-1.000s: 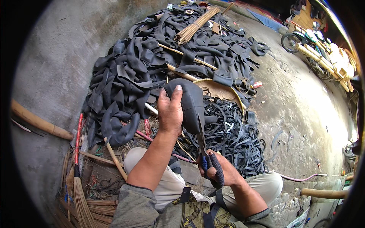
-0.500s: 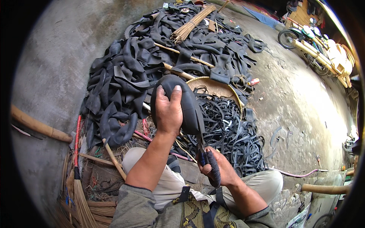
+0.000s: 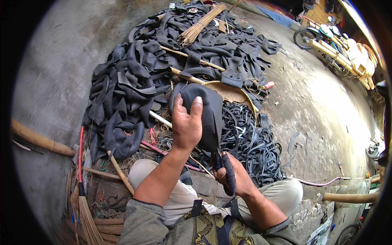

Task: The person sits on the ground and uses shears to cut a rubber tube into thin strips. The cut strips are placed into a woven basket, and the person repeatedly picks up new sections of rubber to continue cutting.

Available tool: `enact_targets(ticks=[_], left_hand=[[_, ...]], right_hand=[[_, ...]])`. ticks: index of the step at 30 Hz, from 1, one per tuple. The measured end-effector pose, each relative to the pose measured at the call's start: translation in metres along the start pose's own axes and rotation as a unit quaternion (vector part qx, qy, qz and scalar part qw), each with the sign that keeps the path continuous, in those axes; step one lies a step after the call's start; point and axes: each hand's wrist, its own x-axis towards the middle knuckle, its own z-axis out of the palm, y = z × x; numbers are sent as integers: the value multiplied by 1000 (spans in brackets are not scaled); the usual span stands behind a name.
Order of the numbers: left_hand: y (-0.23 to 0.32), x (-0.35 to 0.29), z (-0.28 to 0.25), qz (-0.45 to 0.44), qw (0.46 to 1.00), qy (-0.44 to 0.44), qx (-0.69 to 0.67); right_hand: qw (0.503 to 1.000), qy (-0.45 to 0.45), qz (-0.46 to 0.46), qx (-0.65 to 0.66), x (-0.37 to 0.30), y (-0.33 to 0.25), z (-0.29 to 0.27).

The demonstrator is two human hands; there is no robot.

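My left hand (image 3: pixel 187 126) grips a curved piece of black rubber inner tube (image 3: pixel 209 114), thumb on top and fingers wrapped over its far side. In my right hand (image 3: pixel 241 176) is a pair of scissors (image 3: pixel 229 173) with dark wrapped handles. Their blades point away from me and meet the near right edge of the rubber, where a slit runs up into it. The rubber hides part of the blades. Just beyond lies a heap of thin cut black rubber strips (image 3: pixel 255 149).
A large pile of black rubber pieces (image 3: pixel 134 73) spreads ahead and left. A bundle of thin sticks (image 3: pixel 202 25) and a woven tray (image 3: pixel 234 94) lie on it. Brooms (image 3: pixel 87 216) stand at lower left; bamboo poles (image 3: pixel 45 139) jut in; a motorcycle (image 3: pixel 332 51) is far right.
The rubber piece has tilted and moved slightly right and nearer, showing a broader, flatter face. Both hands keep their grip, and the scissor blades are still at its edge. The view has shifted slightly.
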Motion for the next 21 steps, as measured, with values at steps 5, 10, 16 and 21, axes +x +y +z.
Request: enact_targets(ticks=[5, 10, 16, 21], left_hand=[[-2, -3, 4, -7, 1000, -10, -3], [-5, -2, 6, -4, 1000, -19, -12], [-13, -17, 16, 9, 999, -46, 29], [-16, -15, 15, 9, 998, -48, 36]], right_hand=[[991, -11, 90, 100, -10, -6, -3], [995, -13, 70, 70, -7, -6, -7], [997, 20, 44, 58, -1, -3, -14], [989, 15, 93, 117, -5, -11, -16]])
